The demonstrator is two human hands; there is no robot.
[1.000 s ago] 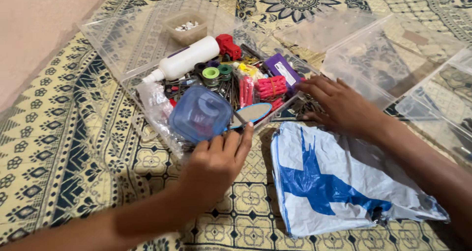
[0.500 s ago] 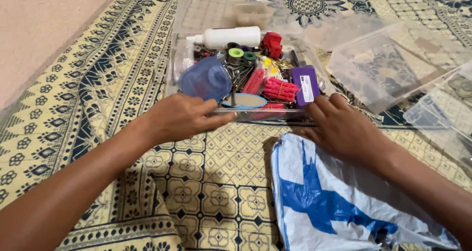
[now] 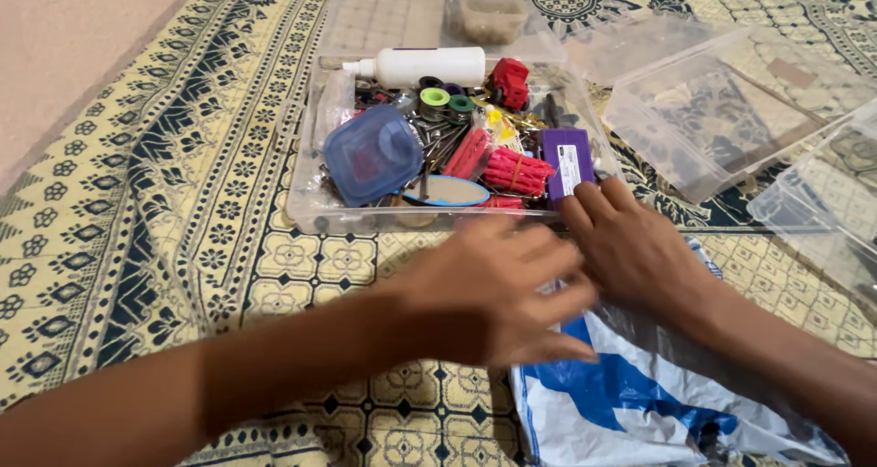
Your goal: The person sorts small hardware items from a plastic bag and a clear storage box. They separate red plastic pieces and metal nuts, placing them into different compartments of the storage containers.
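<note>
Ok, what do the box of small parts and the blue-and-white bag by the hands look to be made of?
The box of small parts looks like clear rigid plastic: the patterned cloth shows through its glossy walls. The blue-and-white bag appears to be thin plastic film, wrinkled and shiny, though a woven sack cannot be ruled out. The right hand touches the box; the left hand is blurred.

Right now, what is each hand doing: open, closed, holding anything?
Left hand: open, fingers spread, holding nothing, over the blue-and-white plastic bag.
Right hand: open, flat on the same bag, holding nothing.
</note>
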